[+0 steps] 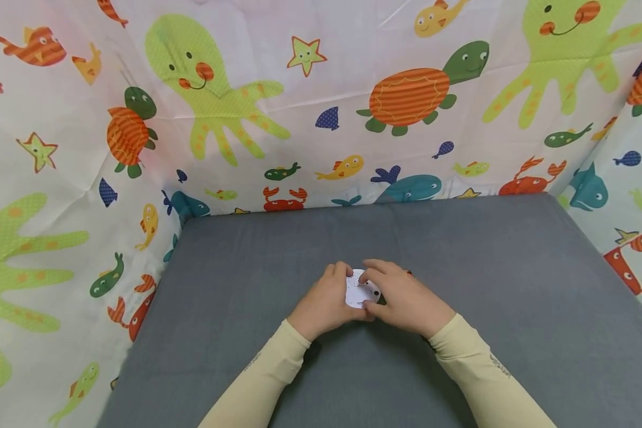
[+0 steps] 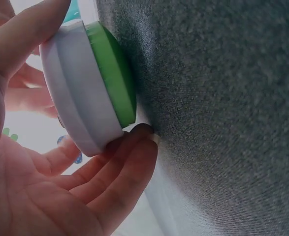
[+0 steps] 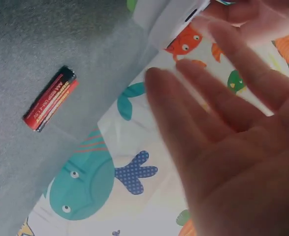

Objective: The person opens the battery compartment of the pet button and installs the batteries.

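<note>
Round white gadget (image 1: 359, 289) held between both hands, just above the middle of the grey bench (image 1: 513, 285). In the head view its upper face is white with small dots or holes. The left wrist view shows it (image 2: 80, 98) edge-on: a thick white disc with a green face (image 2: 115, 73) turned toward the bench, its lower rim very close to the cloth surface; whether it touches cannot be told.

Left hand (image 1: 326, 300): grips the gadget, thumb over the top edge, fingers (image 2: 129, 157) curled under the rim and resting near or on the bench.

Right hand (image 1: 403, 297): on the gadget's right side, thumb and forefinger at its edge in the head view. In the right wrist view the fingers (image 3: 218, 98) are blurred and fairly straight, their tips at the white body (image 3: 176, 19). It appears to pinch the edge.

Battery (image 3: 50, 98): one small red and black cell lying flat on the bench, apart from the hands. In the head view only a small red speck (image 1: 409, 272) shows just past the right hand.

Both forearms are in pale cream sleeves (image 1: 476, 368). A white curtain (image 1: 299, 89) printed with octopuses, turtles, fish and crabs surrounds the bench on the far, left and right sides.
</note>
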Tool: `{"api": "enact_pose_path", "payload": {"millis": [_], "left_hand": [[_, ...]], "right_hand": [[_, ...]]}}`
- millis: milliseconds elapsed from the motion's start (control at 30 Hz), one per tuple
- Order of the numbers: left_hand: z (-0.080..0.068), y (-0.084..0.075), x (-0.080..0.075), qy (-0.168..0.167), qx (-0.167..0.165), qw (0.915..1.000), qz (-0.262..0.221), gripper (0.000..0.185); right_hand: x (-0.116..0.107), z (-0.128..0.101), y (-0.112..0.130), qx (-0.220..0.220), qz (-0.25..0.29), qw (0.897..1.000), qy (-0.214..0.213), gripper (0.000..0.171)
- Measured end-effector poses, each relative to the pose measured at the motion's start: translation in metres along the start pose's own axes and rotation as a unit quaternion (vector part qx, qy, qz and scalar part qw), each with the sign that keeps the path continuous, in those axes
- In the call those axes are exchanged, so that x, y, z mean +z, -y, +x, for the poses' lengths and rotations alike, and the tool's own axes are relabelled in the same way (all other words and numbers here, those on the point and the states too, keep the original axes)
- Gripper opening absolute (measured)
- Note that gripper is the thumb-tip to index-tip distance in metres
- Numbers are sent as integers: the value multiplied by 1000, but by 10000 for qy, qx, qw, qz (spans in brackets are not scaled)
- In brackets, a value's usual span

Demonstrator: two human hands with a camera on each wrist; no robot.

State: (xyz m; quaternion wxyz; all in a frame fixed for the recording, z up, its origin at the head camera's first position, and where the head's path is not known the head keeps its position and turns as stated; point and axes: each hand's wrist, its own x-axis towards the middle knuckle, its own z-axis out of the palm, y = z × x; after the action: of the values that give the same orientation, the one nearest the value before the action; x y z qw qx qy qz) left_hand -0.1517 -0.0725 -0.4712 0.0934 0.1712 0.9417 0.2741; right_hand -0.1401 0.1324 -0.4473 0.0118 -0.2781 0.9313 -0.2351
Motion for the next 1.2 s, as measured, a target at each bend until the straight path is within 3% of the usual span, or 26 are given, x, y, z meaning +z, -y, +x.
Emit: {"api": "enact_pose_path", "payload": {"millis": [200,567,867,1033,1200], "left_hand": [[-2,-2,-2,63,193,9992,342,106],[-3,-3,-2,47,397,9985,363,100],[-3,-1,-2,-177,666,9962,542,82],[-2,0,0,-308,843,9937,667,68],[-1,1,-1,-190,694,9955,621,73]], "right_hand": [[1,2,3,-429,-374,9982,-192,29],[6,6,1,-1003,-678,9918,-412,20],[12,10,-3,-1856,-1000,9747,-735,9],[14,10,-2,-1945,-1244,9692,-852,8],[10,8,-2,-1624,-898,9809,-580,14]]}}
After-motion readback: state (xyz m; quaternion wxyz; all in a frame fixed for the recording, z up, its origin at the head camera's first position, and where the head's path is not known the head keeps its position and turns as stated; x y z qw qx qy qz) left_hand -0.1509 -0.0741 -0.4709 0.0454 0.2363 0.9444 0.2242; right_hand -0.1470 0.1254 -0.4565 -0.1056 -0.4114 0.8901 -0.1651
